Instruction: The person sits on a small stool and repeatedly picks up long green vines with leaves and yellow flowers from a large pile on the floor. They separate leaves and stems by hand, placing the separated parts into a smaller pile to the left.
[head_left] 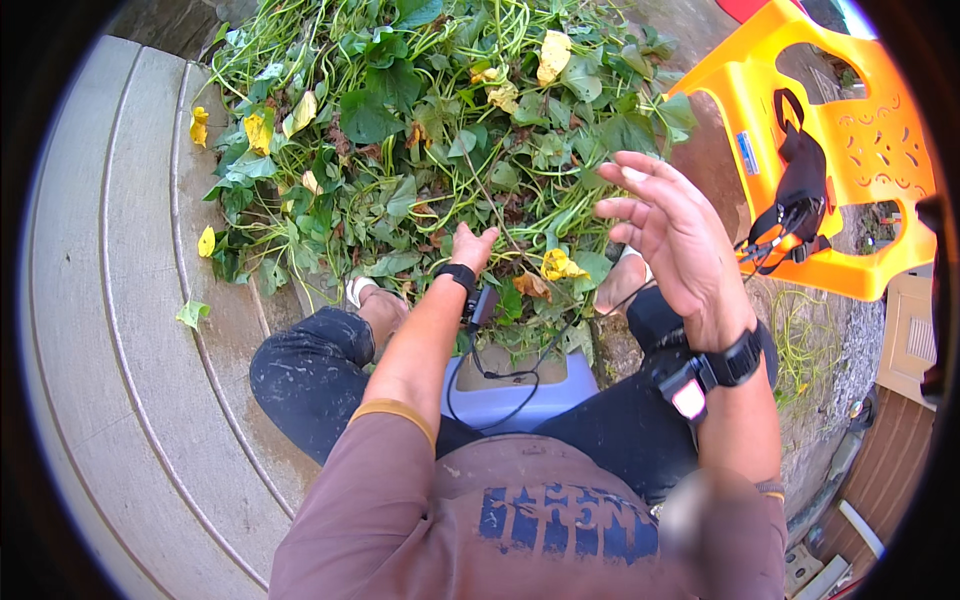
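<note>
A large heap of leafy green vines [400, 180] with several yellow leaves lies before me. My left hand [473, 248] reaches to its near edge, thumb apart from the fingers; I see nothing held in it, though the fingers are partly hidden. My right hand [665, 225] is raised at the heap's right side, palm turned inward, fingers stretched out and slightly curved, holding nothing. Each wrist wears a black strap with a small device; a dark cable [510, 374] hangs from the left one.
Between my legs shows a pale purple stool [575, 385]. An orange plastic chair [860, 255] stands at the right with a black strap bundle [803, 175] on it. Grey ridged boards [85, 300] run along the left. Loose stems [805, 340] lie below the chair.
</note>
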